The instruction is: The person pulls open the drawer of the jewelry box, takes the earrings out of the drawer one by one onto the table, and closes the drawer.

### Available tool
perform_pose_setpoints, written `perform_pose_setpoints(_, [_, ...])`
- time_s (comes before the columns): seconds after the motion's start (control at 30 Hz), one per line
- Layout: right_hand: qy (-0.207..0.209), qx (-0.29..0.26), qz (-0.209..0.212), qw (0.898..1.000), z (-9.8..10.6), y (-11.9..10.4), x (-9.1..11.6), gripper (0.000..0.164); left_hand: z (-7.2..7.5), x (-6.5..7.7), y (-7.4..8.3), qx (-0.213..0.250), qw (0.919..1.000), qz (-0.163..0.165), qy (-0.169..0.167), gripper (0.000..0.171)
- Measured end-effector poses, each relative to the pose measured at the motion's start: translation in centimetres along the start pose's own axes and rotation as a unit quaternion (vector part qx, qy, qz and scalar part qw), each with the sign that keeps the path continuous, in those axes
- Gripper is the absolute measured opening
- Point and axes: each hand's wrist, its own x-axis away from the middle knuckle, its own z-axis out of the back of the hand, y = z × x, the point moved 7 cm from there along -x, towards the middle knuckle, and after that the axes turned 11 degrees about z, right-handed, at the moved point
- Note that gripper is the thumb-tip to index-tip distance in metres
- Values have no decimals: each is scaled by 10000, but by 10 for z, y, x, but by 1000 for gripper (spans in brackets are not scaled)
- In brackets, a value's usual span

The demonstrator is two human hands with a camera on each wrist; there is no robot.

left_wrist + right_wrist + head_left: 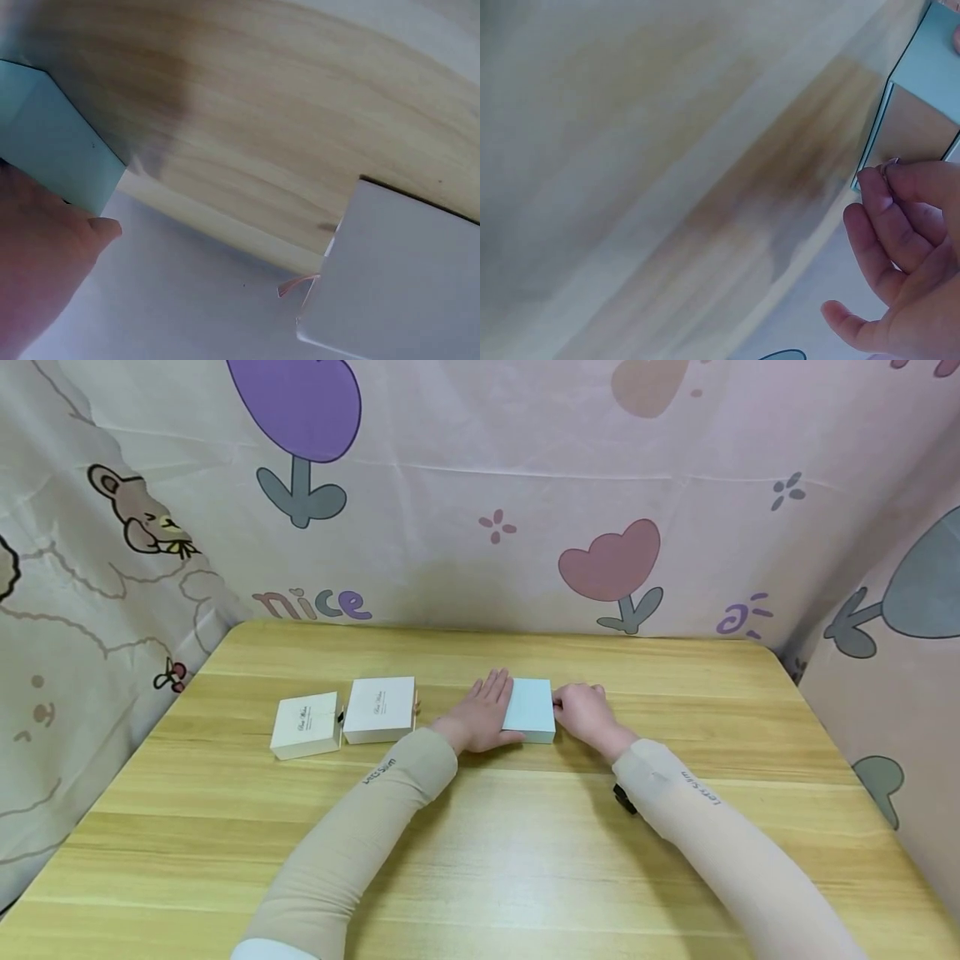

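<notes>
A light blue box (pixel 529 705) lies on the table between the two hands. My left hand (pixel 482 714) rests along its left side, fingers straight and thumb at the front edge. At the opposite end, my right hand (pixel 587 714) pinches a small ribbon pull tab (pixel 889 166) between thumb and index finger. The tab sits at the box's brownish end face (pixel 913 126), which is framed by the blue sleeve edges. Most of the tab is hidden by the fingertips.
Two white boxes with dark script stand to the left, a larger one (pixel 380 710) and a smaller one (pixel 305 724). A pinkish ribbon (pixel 297 284) sticks out from the larger one. The wooden table (pixel 510 860) meets a patterned cloth (pixel 450 552) at the back.
</notes>
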Motion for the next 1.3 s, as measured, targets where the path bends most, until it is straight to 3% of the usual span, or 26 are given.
perform_pose_setpoints(0.53, [98,87,53,9999,4,6,6,36,0,-2,-1,43,10000,69,23,94])
perform_pose_setpoints(1.3, [-169,63,-85,9998,11,29,21,40,0,0,-1,71,9999,-17,-104,93])
